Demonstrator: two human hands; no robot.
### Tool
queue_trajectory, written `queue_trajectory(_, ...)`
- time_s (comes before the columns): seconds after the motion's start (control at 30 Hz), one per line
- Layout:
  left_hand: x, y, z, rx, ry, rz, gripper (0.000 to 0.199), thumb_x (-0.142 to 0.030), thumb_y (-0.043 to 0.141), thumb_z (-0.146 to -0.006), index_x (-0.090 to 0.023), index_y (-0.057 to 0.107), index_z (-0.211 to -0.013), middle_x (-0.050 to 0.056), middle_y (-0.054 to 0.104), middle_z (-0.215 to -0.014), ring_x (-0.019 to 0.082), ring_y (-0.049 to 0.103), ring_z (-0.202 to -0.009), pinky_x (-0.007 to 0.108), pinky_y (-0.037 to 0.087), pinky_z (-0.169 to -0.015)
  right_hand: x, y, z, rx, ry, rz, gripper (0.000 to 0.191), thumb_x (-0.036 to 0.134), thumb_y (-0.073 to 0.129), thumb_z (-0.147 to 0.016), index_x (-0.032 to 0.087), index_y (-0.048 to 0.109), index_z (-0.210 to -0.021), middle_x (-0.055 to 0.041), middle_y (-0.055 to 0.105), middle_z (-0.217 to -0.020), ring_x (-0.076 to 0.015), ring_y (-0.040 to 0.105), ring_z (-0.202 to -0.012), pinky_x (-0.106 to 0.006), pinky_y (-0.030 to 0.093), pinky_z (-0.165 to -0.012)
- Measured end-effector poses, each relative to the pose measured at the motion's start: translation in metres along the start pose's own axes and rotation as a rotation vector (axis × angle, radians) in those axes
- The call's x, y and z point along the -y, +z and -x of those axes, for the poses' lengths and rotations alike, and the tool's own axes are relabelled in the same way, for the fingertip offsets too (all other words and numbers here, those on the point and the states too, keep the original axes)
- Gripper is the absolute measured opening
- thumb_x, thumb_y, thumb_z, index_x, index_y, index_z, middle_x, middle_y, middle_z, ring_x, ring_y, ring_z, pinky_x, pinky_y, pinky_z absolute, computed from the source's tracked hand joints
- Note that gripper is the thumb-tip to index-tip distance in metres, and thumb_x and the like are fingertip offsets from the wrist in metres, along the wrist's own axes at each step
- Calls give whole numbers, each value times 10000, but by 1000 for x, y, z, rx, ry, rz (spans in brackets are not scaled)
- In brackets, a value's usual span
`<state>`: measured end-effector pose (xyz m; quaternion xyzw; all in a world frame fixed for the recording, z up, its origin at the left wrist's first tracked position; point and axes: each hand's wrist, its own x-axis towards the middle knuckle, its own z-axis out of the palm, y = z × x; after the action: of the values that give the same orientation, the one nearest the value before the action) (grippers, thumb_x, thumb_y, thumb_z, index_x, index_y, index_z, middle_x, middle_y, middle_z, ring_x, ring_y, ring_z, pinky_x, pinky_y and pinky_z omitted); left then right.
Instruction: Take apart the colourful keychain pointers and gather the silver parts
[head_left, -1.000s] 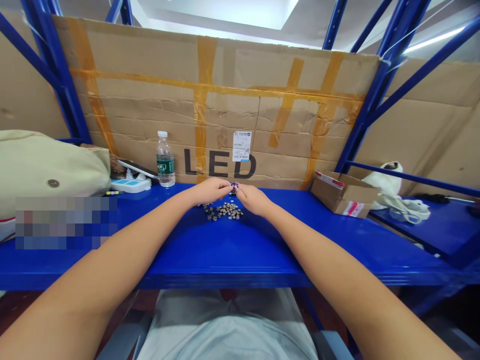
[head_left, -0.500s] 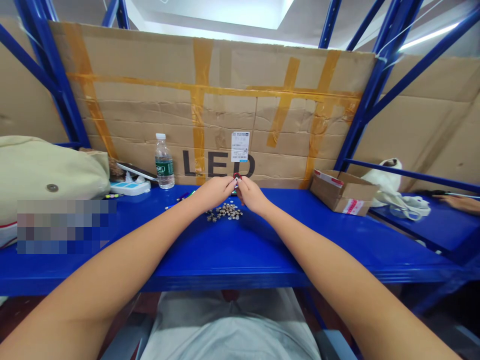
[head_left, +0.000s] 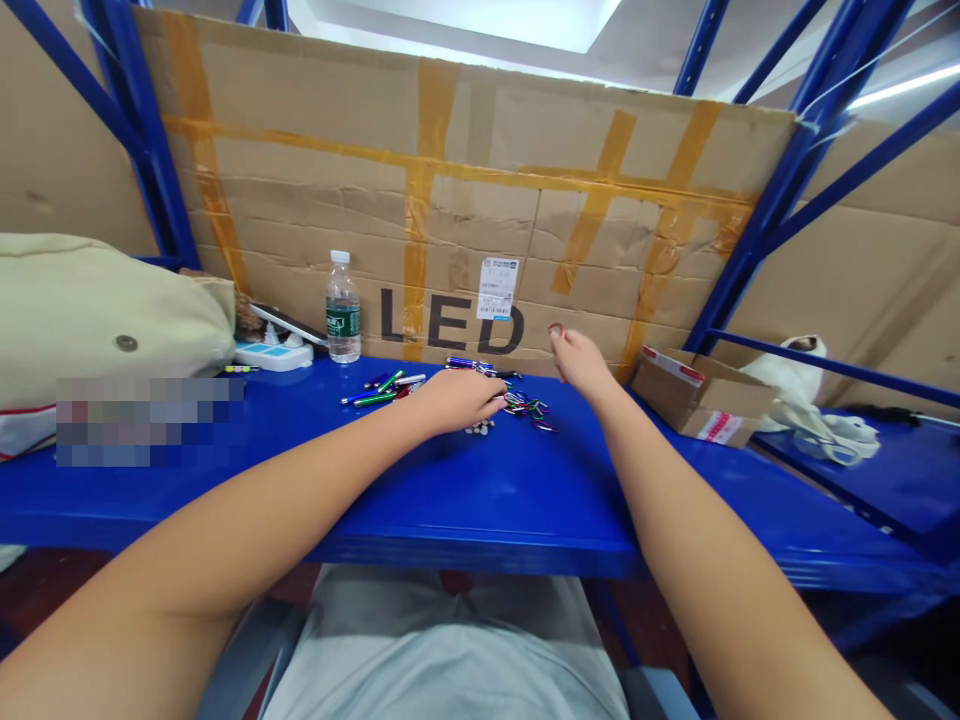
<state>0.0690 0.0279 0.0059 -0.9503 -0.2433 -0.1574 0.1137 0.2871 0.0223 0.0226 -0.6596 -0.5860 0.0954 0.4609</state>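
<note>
My left hand is low over the blue table, palm down, partly covering a pile of small round silver pieces. Its fingers are bent together, and whatever they grip is too small to make out. A heap of small shiny red, green and silver pieces lies just right of its fingertips. My right hand is raised in front of the cardboard, closed on a small red piece that shows at the fingertips. Slim shiny green and blue tubes lie left of my left hand, with more blue tubes behind it.
A water bottle stands at the back left, near a white power strip and a pale bag. An open cardboard box sits at the right, beside a white plastic bag. Taped cardboard walls the back.
My hands were together over the silver pieces, around a small red item. They have parted: the right moved right with a red piece, the left went lower and to the right.
</note>
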Motion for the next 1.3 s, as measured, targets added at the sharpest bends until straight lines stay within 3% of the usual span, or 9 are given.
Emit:
queue_trajectory(0.13, 14, 1, 0, 24, -35, -26, 319, -400, 392, -917, -217, 619, -1047, 74, 689, -981, 212, 634, -868, 271, 445, -691, -10, 4, 10, 594, 269, 395, 279, 417, 501, -860, 193, 462, -698, 48, 406, -489, -82, 376, -387, -241, 391, -426)
queue_trajectory(0.2, 21, 1, 0, 45, -48, -54, 327, -409, 385, -917, -214, 623, -1029, 74, 690, -974, 212, 634, -867, 271, 446, -678, -7, 9, 15, 735, 345, 504, 287, 434, 527, -847, 181, 489, -715, 39, 436, -503, -81, 396, -396, -249, 416, -446)
queue_trajectory(0.3, 27, 2, 1, 43, -62, -61, 320, -403, 384, -920, -212, 628, -999, 74, 692, -967, 213, 635, -862, 275, 445, -666, 3, 10, 18, 599, 269, 566, 275, 440, 545, -844, 175, 516, -776, 9, 502, -568, -102, 465, -451, -247, 423, -460)
queue_trajectory(0.37, 29, 3, 0, 19, -59, -42, 286, -392, 418, -911, -218, 623, -1006, 63, 691, -990, 206, 631, -883, 271, 446, -680, 11, 11, 20, 505, 194, 458, 271, 438, 505, -876, 181, 506, -788, 20, 479, -561, -93, 442, -443, -226, 391, -438)
queue_trajectory(0.5, 31, 5, -1, -66, -21, -25, 222, -354, 498, -886, -223, 608, -1028, 36, 682, -1038, 186, 621, -939, 253, 443, -716, 25, 26, 31, 592, 205, 6, 389, 451, 272, -968, 193, 448, -736, 84, 274, -466, -60, 248, -359, -188, 264, -375)
queue_trajectory(0.63, 28, 6, 0, -139, 19, -79, 213, -347, 491, -906, -209, 606, -1021, 29, 673, -1032, 179, 617, -965, 244, 439, -704, 33, 45, 41, 681, 308, -265, 420, 490, 282, -958, 210, 331, -648, 97, 220, -447, -55, 174, -352, -184, 162, -348)
queue_trajectory(0.87, 27, 10, -1, -226, 39, -193, 226, -381, 508, -905, -192, 615, -972, 35, 675, -939, 169, 625, -892, 240, 431, -658, 37, 52, 42, 636, 433, -413, 376, 392, 251, -966, 217, 272, -633, 98, 197, -427, -55, 146, -337, -185, 132, -344)
queue_trajectory(1.03, 29, 14, -3, -285, 107, -290, 277, -403, 475, -918, -183, 644, -928, 52, 673, -866, 182, 631, -828, 265, 431, -644, 33, 51, 39, 722, 500, -450, 340, 343, 253, -957, 218, 277, -642, 97, 199, -414, -57, 142, -325, -184, 121, -342)
queue_trajectory(1.3, 20, 6, -2, -162, -38, -278, 298, -403, 457, -928, -189, 663, -953, 66, 692, -907, 193, 643, -834, 268, 431, -642, 34, 51, 41, 673, 437, -527, 302, 283, 263, -949, 216, 279, -656, 92, 220, -422, -56, 147, -338, -177, 150, -346)
